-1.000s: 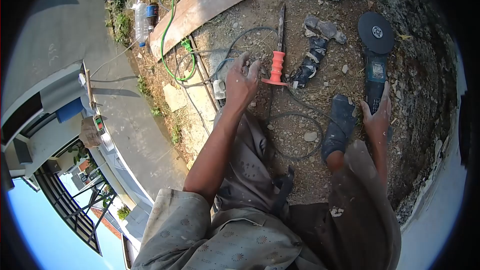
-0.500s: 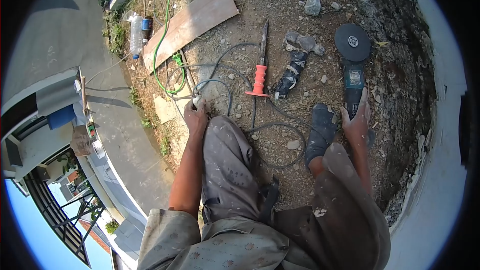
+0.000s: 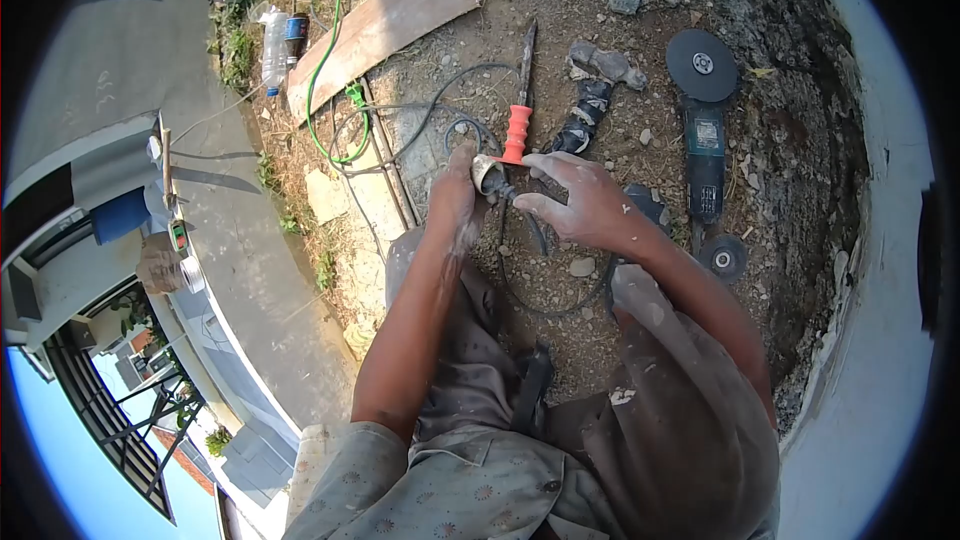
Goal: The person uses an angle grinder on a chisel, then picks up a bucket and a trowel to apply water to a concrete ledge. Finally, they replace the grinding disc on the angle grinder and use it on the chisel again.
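Note:
My left hand grips a whitish round extension socket, its open face turned to the right. From the other side my right hand pinches a dark power plug, right at the socket's mouth. Just beyond the hands lies a chisel with a red handle and hand guard. A hammer with a black-wrapped handle rests to its right. Farther right, an angle grinder with a large dark disc lies on the dirt. Grey cable loops over the ground below the hands.
A smaller disc lies below the grinder. At upper left are a wooden board, a green cord and plastic bottles. Paved road runs along the left; a pale wall stands at right.
My right hand has left the grinder's body and come to the middle, where it now grips the plug. My left hand has moved right and up with the socket, meeting it.

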`<action>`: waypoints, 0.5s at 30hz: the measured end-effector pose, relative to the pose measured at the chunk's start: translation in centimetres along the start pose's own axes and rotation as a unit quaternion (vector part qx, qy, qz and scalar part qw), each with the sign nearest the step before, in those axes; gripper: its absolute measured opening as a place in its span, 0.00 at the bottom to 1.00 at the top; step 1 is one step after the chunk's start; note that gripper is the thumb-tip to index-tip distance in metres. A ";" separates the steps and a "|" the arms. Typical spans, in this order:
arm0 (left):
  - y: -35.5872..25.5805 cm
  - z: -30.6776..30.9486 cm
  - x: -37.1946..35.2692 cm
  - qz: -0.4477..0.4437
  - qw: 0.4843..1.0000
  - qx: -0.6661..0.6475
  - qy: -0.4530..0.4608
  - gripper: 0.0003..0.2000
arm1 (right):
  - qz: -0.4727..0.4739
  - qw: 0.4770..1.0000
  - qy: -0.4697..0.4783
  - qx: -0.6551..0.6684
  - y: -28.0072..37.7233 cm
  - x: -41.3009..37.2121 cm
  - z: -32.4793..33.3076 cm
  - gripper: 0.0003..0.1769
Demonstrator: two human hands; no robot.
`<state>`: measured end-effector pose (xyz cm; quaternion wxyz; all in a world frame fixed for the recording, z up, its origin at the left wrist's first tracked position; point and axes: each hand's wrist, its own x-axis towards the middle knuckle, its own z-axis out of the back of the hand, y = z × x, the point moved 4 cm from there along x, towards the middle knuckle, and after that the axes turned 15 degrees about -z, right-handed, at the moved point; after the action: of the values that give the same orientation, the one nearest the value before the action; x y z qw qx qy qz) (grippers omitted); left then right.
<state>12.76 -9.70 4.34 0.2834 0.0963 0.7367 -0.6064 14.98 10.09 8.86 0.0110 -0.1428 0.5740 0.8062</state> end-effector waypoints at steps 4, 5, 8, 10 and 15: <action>3.0 -3.0 -1.0 0.012 0.995 -0.099 -0.013 0.13 | -0.125 0.990 0.064 0.019 -2.1 0.5 -2.0 0.18; 3.2 -3.6 -1.2 0.011 0.994 -0.104 -0.013 0.13 | -0.127 0.990 0.056 0.020 -3.0 0.3 -2.4 0.17; 4.9 -3.7 0.0 0.013 0.996 -0.079 -0.038 0.12 | -0.052 0.997 0.040 -0.031 -4.9 -0.6 -3.4 0.18; 5.2 -4.5 0.3 0.015 0.995 -0.077 -0.062 0.11 | -0.056 0.997 0.038 -0.030 -4.2 -0.9 -2.6 0.20; 1.5 -0.9 5.1 0.052 0.978 -0.174 -0.105 0.14 | -0.165 0.979 0.108 -0.041 -5.1 -2.3 -2.2 0.22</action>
<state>9.00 -9.53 0.43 0.4030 0.0196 0.7911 -0.4597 18.60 10.11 4.06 0.0761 -0.3223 0.5067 0.7960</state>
